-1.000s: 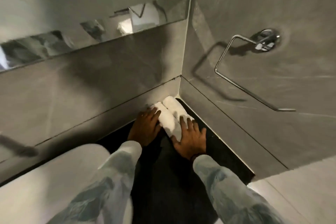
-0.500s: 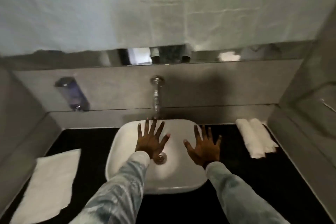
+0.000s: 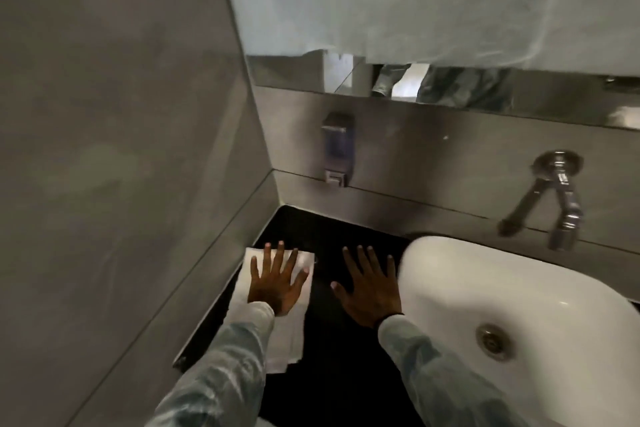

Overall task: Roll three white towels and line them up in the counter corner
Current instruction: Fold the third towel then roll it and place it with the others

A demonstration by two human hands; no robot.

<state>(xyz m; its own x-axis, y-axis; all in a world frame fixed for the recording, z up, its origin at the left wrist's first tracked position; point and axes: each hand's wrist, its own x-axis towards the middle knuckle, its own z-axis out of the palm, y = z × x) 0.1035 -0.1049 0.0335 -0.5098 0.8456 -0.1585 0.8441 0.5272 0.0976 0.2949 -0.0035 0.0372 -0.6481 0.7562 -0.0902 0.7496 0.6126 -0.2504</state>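
A flat, unrolled white towel (image 3: pixel 291 333) lies on the black counter (image 3: pixel 346 350) against the left wall. My left hand (image 3: pixel 275 284) is spread flat over the towel's far half, fingers apart. My right hand (image 3: pixel 369 288) hovers open over the bare counter between the towel and the sink, holding nothing. The two rolled towels in the right corner are out of view.
A white basin (image 3: pixel 519 295) with a metal drain fills the right side. A wall tap (image 3: pixel 561 198) and a soap dispenser (image 3: pixel 337 149) are mounted on the grey back wall. The grey left wall (image 3: pixel 138 184) borders the counter closely.
My view swung from the right corner with two rolled towels, past the sink, to the left end. Both hands left the rolls, and my left hand now rests on the flat towel.
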